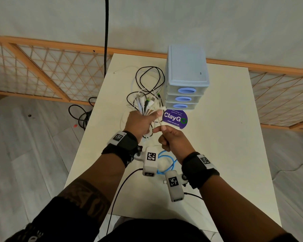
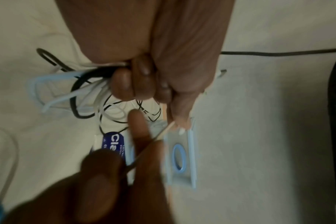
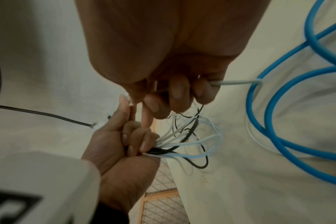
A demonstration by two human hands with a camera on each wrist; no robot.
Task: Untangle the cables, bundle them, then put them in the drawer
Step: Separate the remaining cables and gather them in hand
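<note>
My left hand [image 1: 140,122] grips a bundle of white, pale blue and black cables [image 1: 145,103], whose plug ends stick up out of the fist. In the left wrist view its fingers [image 2: 132,84] curl round the strands [image 2: 86,91]. Close to its right, my right hand [image 1: 171,137] pinches a thin white cable [image 1: 159,120] that runs up to the left thumb. The right wrist view shows the right hand [image 3: 173,94] curled on a pale cable [image 3: 236,82] above the left hand [image 3: 125,144]. The three-drawer unit [image 1: 187,77] stands behind, all drawers shut.
Loose black and white cable loops [image 1: 150,79] lie on the white table [image 1: 226,154] left of the drawers. A blue cable [image 1: 166,161] coils near my wrists. A purple ClayGo sticker [image 1: 175,118] lies before the drawers. More black cable [image 1: 80,114] lies on the floor at left.
</note>
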